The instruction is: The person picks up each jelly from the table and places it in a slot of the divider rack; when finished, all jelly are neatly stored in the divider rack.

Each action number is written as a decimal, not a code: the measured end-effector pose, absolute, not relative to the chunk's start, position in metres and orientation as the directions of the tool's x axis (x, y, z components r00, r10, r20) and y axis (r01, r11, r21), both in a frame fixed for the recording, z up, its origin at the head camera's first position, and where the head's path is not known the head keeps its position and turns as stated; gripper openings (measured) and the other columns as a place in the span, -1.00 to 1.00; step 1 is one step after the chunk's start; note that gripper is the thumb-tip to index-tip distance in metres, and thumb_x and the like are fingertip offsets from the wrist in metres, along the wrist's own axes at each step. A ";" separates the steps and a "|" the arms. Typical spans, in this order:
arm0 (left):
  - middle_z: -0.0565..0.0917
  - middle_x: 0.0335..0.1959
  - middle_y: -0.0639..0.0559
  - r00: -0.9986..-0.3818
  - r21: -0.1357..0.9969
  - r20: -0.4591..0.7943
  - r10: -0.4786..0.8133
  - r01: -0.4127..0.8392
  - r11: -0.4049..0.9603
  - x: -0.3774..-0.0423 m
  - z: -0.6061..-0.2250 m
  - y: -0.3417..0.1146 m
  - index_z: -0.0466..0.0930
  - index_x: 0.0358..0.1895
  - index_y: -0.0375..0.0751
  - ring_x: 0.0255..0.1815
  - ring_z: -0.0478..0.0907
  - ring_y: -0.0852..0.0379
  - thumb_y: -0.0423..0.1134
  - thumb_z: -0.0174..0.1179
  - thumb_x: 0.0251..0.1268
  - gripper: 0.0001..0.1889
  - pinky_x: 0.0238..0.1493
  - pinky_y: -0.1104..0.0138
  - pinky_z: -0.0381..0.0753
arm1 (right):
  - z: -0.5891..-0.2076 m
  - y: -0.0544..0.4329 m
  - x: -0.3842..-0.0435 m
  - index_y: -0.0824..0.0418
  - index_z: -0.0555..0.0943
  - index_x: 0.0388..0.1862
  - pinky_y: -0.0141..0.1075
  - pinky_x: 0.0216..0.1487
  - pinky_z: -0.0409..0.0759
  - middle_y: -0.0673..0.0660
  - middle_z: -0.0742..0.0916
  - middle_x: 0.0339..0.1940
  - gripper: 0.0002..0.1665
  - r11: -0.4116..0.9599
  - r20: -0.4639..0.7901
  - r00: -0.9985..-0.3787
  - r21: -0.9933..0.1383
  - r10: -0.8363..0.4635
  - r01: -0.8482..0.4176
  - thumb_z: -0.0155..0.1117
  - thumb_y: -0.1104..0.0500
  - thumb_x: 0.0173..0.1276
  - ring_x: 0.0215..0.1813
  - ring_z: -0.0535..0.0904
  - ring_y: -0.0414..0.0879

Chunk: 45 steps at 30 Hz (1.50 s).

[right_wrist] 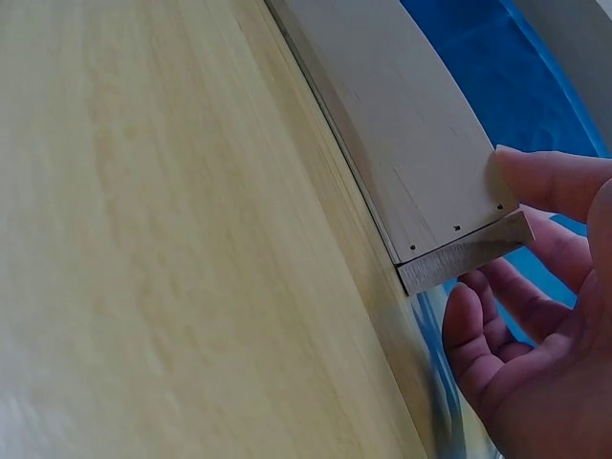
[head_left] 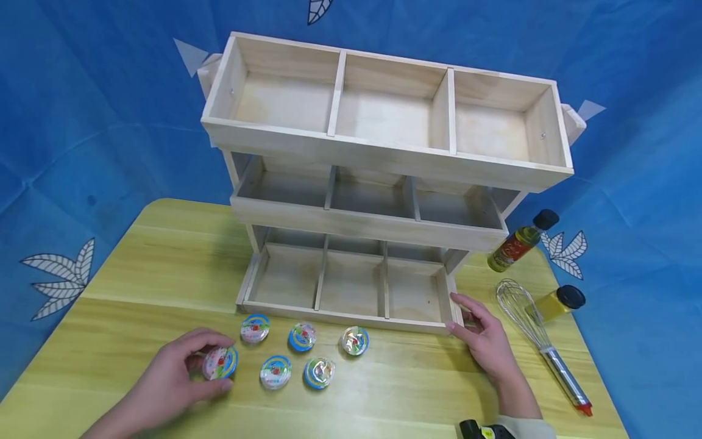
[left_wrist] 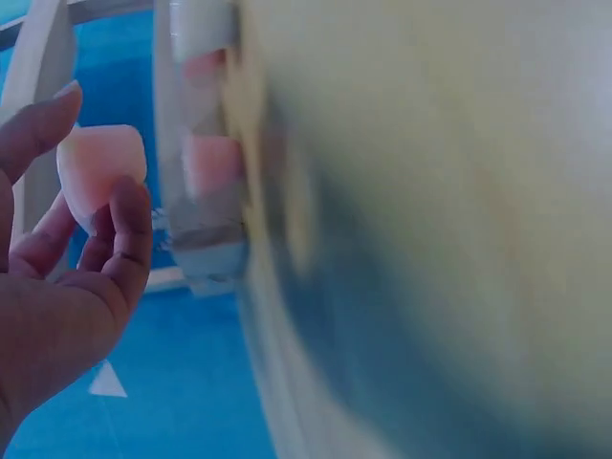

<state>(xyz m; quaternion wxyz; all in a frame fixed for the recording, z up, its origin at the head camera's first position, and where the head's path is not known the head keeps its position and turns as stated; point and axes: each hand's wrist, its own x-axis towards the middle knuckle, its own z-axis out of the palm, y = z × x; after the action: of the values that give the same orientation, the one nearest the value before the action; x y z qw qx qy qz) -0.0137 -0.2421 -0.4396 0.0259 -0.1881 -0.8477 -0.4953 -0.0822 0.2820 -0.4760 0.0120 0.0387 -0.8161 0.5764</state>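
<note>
My left hand (head_left: pixel 174 377) grips a small jelly cup (head_left: pixel 220 363) with a printed film lid, left of the other cups. In the left wrist view the pink side of this jelly cup (left_wrist: pixel 100 164) shows between thumb and fingers. Several more jelly cups (head_left: pixel 275 372) stand on the table before a three-tier wooden shelf (head_left: pixel 351 211), each tier split into three compartments. My right hand (head_left: pixel 487 341) holds the front right corner of the bottom tier. The right wrist view shows its thumb on the front board (right_wrist: pixel 411 124) and fingers around the side.
To the right lie a whisk (head_left: pixel 543 347) and, beside it, a yellow jar with a black lid (head_left: pixel 554 303). A bottle with a red label (head_left: pixel 515 247) stands near the shelf's right side. Blue cloth (head_left: pixel 109 91) hangs behind the wooden table (head_left: pixel 164 268).
</note>
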 end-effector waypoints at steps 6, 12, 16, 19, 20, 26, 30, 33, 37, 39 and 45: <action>0.63 -0.08 0.06 -0.921 0.834 0.261 0.288 0.365 0.414 -0.038 -0.421 -0.227 0.64 -0.01 -0.20 -0.21 0.57 0.16 -0.42 0.64 -0.22 -0.43 -0.25 0.42 0.64 | -0.475 0.283 -0.081 0.39 0.42 0.40 -0.42 -0.10 0.63 0.30 0.44 0.36 -0.33 0.330 0.067 -0.997 -0.941 -0.043 -0.078 0.36 0.42 0.31 0.05 0.57 -0.03; 0.65 -0.14 0.04 -0.947 0.851 0.223 0.230 0.305 0.428 -0.067 -0.411 -0.212 0.63 -0.01 -0.25 -0.20 0.58 0.12 -0.41 0.65 -0.23 -0.42 -0.19 0.43 0.64 | -0.476 0.282 -0.082 0.37 0.42 0.40 -0.44 -0.07 0.61 0.31 0.44 0.37 -0.34 0.348 0.068 -0.996 -0.934 -0.051 -0.082 0.36 0.39 0.33 0.09 0.56 -0.03; 0.64 -0.15 -0.03 -0.962 0.864 0.190 0.197 0.259 0.431 -0.083 -0.407 -0.201 0.63 0.00 -0.29 -0.23 0.59 0.07 -0.43 0.62 -0.18 -0.45 -0.21 0.40 0.64 | -0.478 0.282 -0.082 0.37 0.42 0.40 -0.45 -0.06 0.60 0.30 0.44 0.38 -0.33 0.357 0.067 -0.996 -0.931 -0.051 -0.081 0.36 0.39 0.32 0.09 0.55 -0.07; 0.64 -0.14 -0.06 -0.965 0.867 0.185 0.185 0.249 0.432 -0.094 -0.405 -0.194 0.62 0.00 -0.29 -0.23 0.58 0.04 -0.42 0.61 -0.14 -0.47 -0.22 0.38 0.63 | -0.477 0.282 -0.083 0.36 0.43 0.40 -0.44 -0.07 0.60 0.29 0.45 0.37 -0.33 0.364 0.064 -0.997 -0.928 -0.049 -0.077 0.37 0.38 0.32 0.08 0.55 -0.09; 0.64 -0.14 -0.07 -0.965 0.867 0.185 0.184 0.249 0.432 -0.098 -0.405 -0.192 0.62 0.00 -0.29 -0.22 0.58 0.04 -0.42 0.60 -0.13 -0.47 -0.21 0.38 0.63 | -0.477 0.282 -0.083 0.36 0.43 0.40 -0.44 -0.07 0.60 0.29 0.45 0.37 -0.33 0.366 0.063 -0.997 -0.927 -0.047 -0.075 0.37 0.38 0.32 0.08 0.54 -0.09; 0.65 -0.16 -0.13 -0.966 0.882 0.190 0.175 0.246 0.403 -0.123 -0.411 -0.178 0.63 -0.01 -0.35 -0.21 0.57 0.01 -0.47 0.58 -0.15 -0.48 -0.23 0.39 0.62 | -0.476 0.284 -0.084 0.31 0.45 0.40 -0.44 -0.08 0.60 0.26 0.48 0.35 -0.35 0.393 0.060 -0.997 -0.917 -0.041 -0.071 0.38 0.35 0.33 0.03 0.54 -0.08; 0.64 -0.17 -0.19 -0.978 0.911 0.143 0.149 0.189 0.367 -0.138 -0.417 -0.169 0.61 0.01 -0.42 -0.22 0.57 -0.03 -0.49 0.55 -0.12 -0.48 -0.29 0.41 0.61 | -0.478 0.285 -0.085 0.33 0.46 0.38 -0.44 -0.10 0.60 0.27 0.48 0.34 -0.35 0.400 0.073 -0.996 -0.912 -0.046 -0.085 0.39 0.37 0.32 0.00 0.55 -0.08; 0.62 -0.17 -0.22 -0.987 0.918 0.101 0.125 0.141 0.371 -0.148 -0.422 -0.162 0.59 0.04 -0.44 -0.22 0.58 -0.06 -0.47 0.53 -0.10 -0.47 -0.30 0.39 0.62 | -0.477 0.284 -0.085 0.34 0.47 0.37 -0.45 -0.11 0.60 0.27 0.50 0.34 -0.35 0.414 0.086 -0.995 -0.905 -0.049 -0.099 0.40 0.37 0.30 -0.01 0.55 -0.05; 0.63 -0.19 -0.21 -0.987 0.889 0.091 0.132 0.141 0.436 -0.162 -0.429 -0.153 0.62 0.03 -0.43 -0.23 0.57 -0.08 -0.41 0.56 -0.12 -0.46 -0.27 0.29 0.62 | -0.475 0.284 -0.085 0.32 0.48 0.37 -0.45 -0.10 0.59 0.27 0.51 0.33 -0.35 0.433 0.080 -0.996 -0.896 -0.050 -0.094 0.41 0.34 0.30 0.00 0.55 -0.03; 0.64 -0.19 -0.20 -0.985 0.865 0.093 0.146 0.153 0.478 -0.168 -0.432 -0.150 0.64 0.02 -0.41 -0.21 0.56 -0.09 -0.39 0.57 -0.13 -0.47 -0.23 0.21 0.61 | -0.475 0.284 -0.085 0.31 0.48 0.37 -0.45 -0.10 0.58 0.26 0.51 0.33 -0.35 0.433 0.075 -0.996 -0.897 -0.047 -0.088 0.41 0.34 0.30 0.01 0.55 -0.03; 0.66 -0.10 -0.18 -0.992 0.821 0.019 0.126 0.087 0.564 -0.178 -0.440 -0.143 0.65 0.04 -0.32 -0.07 0.57 -0.13 -0.29 0.62 -0.16 -0.43 -0.03 0.05 0.60 | -0.475 0.284 -0.084 0.33 0.47 0.37 -0.44 -0.11 0.59 0.28 0.50 0.34 -0.36 0.416 0.088 -0.995 -0.904 -0.053 -0.102 0.40 0.35 0.31 0.00 0.55 -0.03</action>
<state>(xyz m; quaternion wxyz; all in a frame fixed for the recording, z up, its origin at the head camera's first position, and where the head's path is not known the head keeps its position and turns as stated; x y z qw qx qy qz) -0.1775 -0.1433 -0.4395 -0.0210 -0.0601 -0.8840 -0.4632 -0.0836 0.2842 -0.4748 0.0228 0.0460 -0.8410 0.5385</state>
